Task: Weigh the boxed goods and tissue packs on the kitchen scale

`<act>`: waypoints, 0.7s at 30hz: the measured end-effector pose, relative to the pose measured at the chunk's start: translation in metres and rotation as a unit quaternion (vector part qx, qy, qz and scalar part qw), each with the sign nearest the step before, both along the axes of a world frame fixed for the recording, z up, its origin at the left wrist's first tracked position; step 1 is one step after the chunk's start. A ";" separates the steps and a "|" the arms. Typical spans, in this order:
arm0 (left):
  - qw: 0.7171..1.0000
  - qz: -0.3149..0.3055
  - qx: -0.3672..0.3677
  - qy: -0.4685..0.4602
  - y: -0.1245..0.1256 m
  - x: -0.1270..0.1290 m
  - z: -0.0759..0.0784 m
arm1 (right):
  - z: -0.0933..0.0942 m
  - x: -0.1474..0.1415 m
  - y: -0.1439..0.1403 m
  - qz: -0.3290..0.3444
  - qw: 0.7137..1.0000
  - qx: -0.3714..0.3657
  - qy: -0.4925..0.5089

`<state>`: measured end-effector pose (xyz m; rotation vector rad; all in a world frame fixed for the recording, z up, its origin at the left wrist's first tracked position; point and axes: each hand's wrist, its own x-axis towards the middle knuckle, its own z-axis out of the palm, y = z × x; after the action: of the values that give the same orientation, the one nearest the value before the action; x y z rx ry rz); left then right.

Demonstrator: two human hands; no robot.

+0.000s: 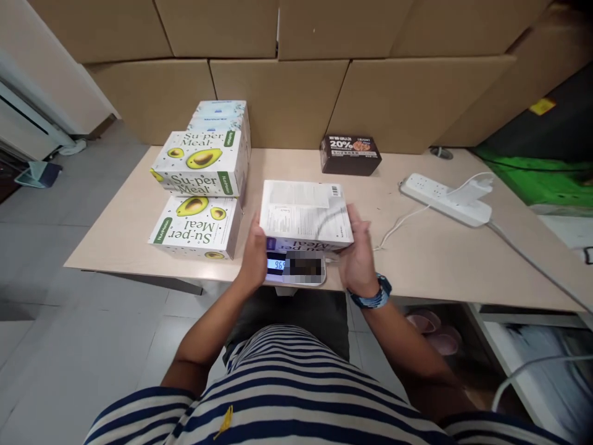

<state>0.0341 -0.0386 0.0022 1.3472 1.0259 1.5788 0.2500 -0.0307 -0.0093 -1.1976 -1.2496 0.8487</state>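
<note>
Squarely at the near edge of the pale, smooth wooden bench (pixel 139 216), a flat white cardboard box (pixel 306 213) with printed text and a barcode label on its upturned face sits on a small digital scale (pixel 296 269), whose lit blue display shows beneath the box's front edge. The box's long axis runs left to right across the person's view, its broad face up and level. The left hand (pixel 254 256) presses flat against the box's left end, fingers closed along the side; the right hand (pixel 359 253), wearing a blue woven wristband (pixel 373 296), cups the right end, so the box is clasped between both palms. To the left lie glossy white cartons printed with avocados (pixel 201 191), stacked and laid side by side, their lettering facing different ways. Behind stands a small dark brown packet (pixel 351 154), and to the right a white plastic power strip (pixel 445 199) with a plugged-in adapter and trailing cord. Plain brown corrugated cartons (pixel 278 93) line the back.
</note>
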 end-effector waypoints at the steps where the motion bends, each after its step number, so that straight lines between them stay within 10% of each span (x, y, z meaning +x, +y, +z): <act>1: 1.000 -0.006 -0.001 0.008 -0.002 0.002 0.005 | 0.003 -0.006 -0.003 0.003 1.000 0.012 -0.013; 11: 0.998 -0.001 0.068 0.017 -0.063 -0.009 0.022 | 0.057 -0.028 -0.059 0.008 0.996 0.091 0.020; 15: 0.992 0.057 0.102 0.041 -0.087 -0.057 0.047 | 0.063 -0.040 -0.077 0.177 0.976 0.111 -0.054; 21: 0.979 0.178 0.080 0.062 -0.100 -0.141 0.078 | 0.073 -0.086 -0.056 0.496 0.855 0.106 -0.108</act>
<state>-0.1070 -0.1383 0.0803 1.4432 1.2954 1.8920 0.1643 -0.0869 0.0635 -0.3987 -2.1406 1.2718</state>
